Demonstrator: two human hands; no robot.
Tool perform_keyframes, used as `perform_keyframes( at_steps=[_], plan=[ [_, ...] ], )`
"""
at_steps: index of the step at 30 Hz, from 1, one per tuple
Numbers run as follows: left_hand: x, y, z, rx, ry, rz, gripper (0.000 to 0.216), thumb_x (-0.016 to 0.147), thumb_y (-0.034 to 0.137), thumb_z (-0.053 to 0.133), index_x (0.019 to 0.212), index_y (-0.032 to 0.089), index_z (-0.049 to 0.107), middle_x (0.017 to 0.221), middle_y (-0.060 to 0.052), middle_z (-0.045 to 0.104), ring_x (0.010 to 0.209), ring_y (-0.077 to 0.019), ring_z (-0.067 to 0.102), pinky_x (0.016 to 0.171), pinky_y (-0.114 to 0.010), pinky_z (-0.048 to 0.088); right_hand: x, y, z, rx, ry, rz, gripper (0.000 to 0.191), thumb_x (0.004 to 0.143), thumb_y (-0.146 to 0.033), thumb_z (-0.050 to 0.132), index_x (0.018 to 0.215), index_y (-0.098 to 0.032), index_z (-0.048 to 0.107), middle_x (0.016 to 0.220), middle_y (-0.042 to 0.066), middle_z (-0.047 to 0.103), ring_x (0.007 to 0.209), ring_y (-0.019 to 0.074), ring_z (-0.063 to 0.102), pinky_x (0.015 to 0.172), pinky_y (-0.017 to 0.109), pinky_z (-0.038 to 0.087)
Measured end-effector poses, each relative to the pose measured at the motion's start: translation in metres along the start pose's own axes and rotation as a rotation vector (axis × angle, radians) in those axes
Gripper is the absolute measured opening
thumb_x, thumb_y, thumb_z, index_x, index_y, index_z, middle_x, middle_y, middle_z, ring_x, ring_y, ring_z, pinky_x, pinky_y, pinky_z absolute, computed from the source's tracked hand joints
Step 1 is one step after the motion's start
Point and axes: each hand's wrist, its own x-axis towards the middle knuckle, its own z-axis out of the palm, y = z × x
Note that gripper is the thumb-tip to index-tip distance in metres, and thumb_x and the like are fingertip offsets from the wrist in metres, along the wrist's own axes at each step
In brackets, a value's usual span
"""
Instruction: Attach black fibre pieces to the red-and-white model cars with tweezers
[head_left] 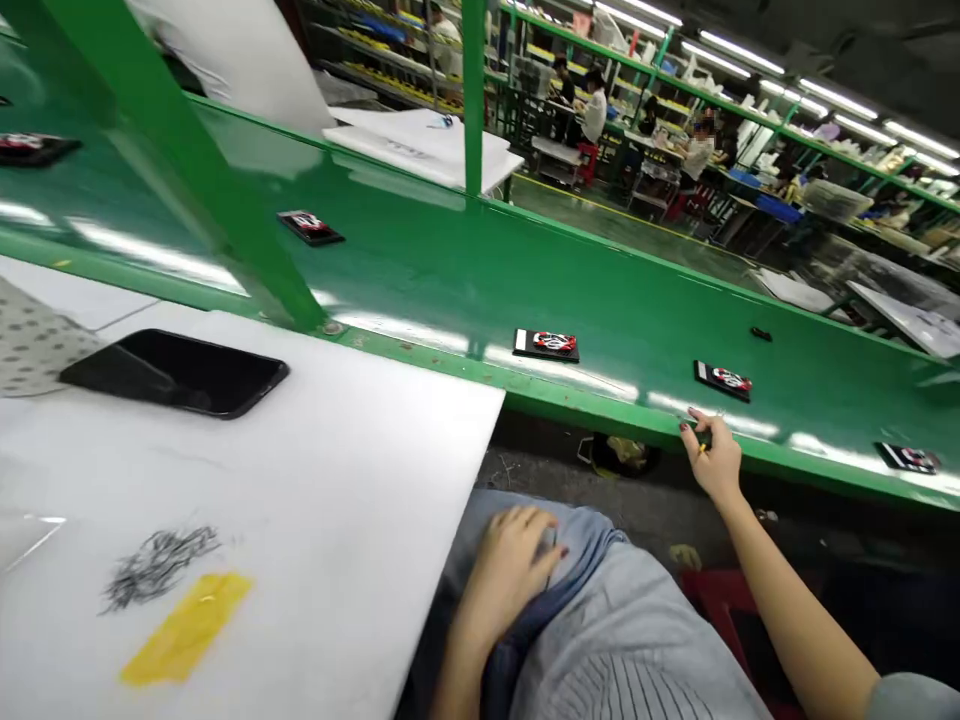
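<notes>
My left hand (514, 560) rests on my lap, its fingers curled and the thumb bent towards them. A greyish shape and a thin dark line show between thumb and fingers, too unclear to name. At the near edge of the green conveyor belt (420, 270), my right hand (715, 460) is closed in a pinch. A small yellow bit shows by its fingers; what it belongs to I cannot make out. Just beyond that hand lies a red and white model car on a black base (724, 380). A similar model car (555, 343) is further left, another (909, 458) to the right.
Further model cars (310, 227) ride on the belt's left part, and a small black piece (760, 333) lies near its far side. A white table (337, 480) at left bears a black phone (180, 370), dark thin scraps (161, 565) and yellow tape (187, 628). A green post (172, 160) rises beside it.
</notes>
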Motion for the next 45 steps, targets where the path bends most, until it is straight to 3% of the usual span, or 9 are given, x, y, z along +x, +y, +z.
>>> perform_keyframes(
  at_steps=[3,5,8,10,14,23,32,40,45],
  plan=[
    [0.032,-0.01,-0.006,0.092,-0.062,-0.081,0.027,0.095,0.032,0.063,0.121,0.024,0.07,0.128,-0.007,0.072,0.125,-0.0246,0.064,0.108,-0.038,0.044,-0.03,0.008,-0.012,-0.098,0.037,0.036,0.037,0.084,-0.053,0.063,0.104,-0.021,0.064,0.083,0.007,0.066,0.094,0.0342,0.068,0.095,0.053,0.048],
    [0.048,-0.01,-0.004,0.181,-0.09,-0.17,0.039,0.097,0.042,0.056,0.128,0.021,0.068,0.13,-0.014,0.072,0.127,-0.0327,0.064,0.111,-0.05,0.041,-0.034,0.013,-0.006,-0.161,0.043,0.048,0.042,0.087,-0.051,0.06,0.116,-0.02,0.065,0.083,0.005,0.065,0.102,0.0334,0.069,0.104,0.055,0.044],
    [0.062,-0.008,0.004,0.299,-0.155,-0.284,0.052,0.098,0.054,0.045,0.117,0.016,0.075,0.116,-0.022,0.076,0.12,-0.042,0.067,0.118,-0.067,0.023,-0.032,0.028,0.003,-0.232,0.027,0.047,0.045,0.091,-0.048,0.058,0.125,-0.021,0.064,0.085,0.005,0.065,0.119,0.0328,0.068,0.112,0.052,0.04],
    [0.065,-0.009,0.008,0.33,-0.201,-0.292,0.055,0.097,0.058,0.041,0.111,0.02,0.079,0.109,-0.019,0.078,0.116,-0.0393,0.07,0.122,-0.063,0.018,-0.032,0.036,0.006,-0.256,0.023,0.038,0.045,0.092,-0.049,0.058,0.127,-0.02,0.064,0.088,0.006,0.066,0.124,0.0326,0.066,0.114,0.051,0.038],
    [0.063,-0.011,0.012,0.352,-0.213,-0.292,0.062,0.095,0.062,0.033,0.111,0.023,0.079,0.11,-0.016,0.079,0.118,-0.036,0.069,0.12,-0.054,0.026,-0.037,0.039,0.007,-0.243,0.028,0.014,0.047,0.095,-0.049,0.055,0.13,-0.019,0.063,0.089,0.007,0.065,0.129,0.0334,0.065,0.117,0.052,0.034],
    [0.056,-0.004,0.011,0.393,-0.18,-0.286,0.068,0.092,0.066,0.028,0.11,0.025,0.078,0.108,-0.015,0.079,0.118,-0.0364,0.068,0.113,-0.051,0.033,-0.037,0.046,0.011,-0.192,0.025,0.033,0.049,0.097,-0.051,0.054,0.132,-0.018,0.062,0.088,0.006,0.063,0.13,0.033,0.063,0.12,0.052,0.032],
    [0.027,0.002,0.001,0.371,-0.04,-0.24,0.063,0.096,0.059,0.032,0.111,0.02,0.078,0.108,-0.018,0.077,0.117,-0.0359,0.067,0.11,-0.049,0.036,-0.027,0.042,0.016,-0.213,0.041,0.021,0.032,0.097,-0.05,0.054,0.11,-0.022,0.065,0.103,0.01,0.07,0.128,0.0319,0.062,0.115,0.051,0.036],
    [0.008,-0.001,0.001,0.346,0.089,-0.162,0.061,0.099,0.054,0.034,0.109,0.012,0.078,0.107,-0.019,0.077,0.113,-0.0362,0.066,0.106,-0.049,0.038,-0.021,0.039,0.013,-0.231,0.087,0.002,0.034,0.094,-0.047,0.056,0.114,-0.021,0.064,0.083,0.003,0.061,0.098,0.0279,0.066,0.106,0.048,0.044],
    [0.002,-0.004,-0.001,0.318,0.123,-0.13,0.059,0.101,0.051,0.035,0.107,0.01,0.077,0.112,-0.019,0.076,0.114,-0.0368,0.065,0.104,-0.048,0.041,-0.021,0.036,0.011,-0.232,0.114,-0.012,0.028,0.094,-0.047,0.055,0.106,-0.023,0.063,0.093,0.007,0.067,0.107,0.0303,0.065,0.106,0.052,0.045]
  ],
)
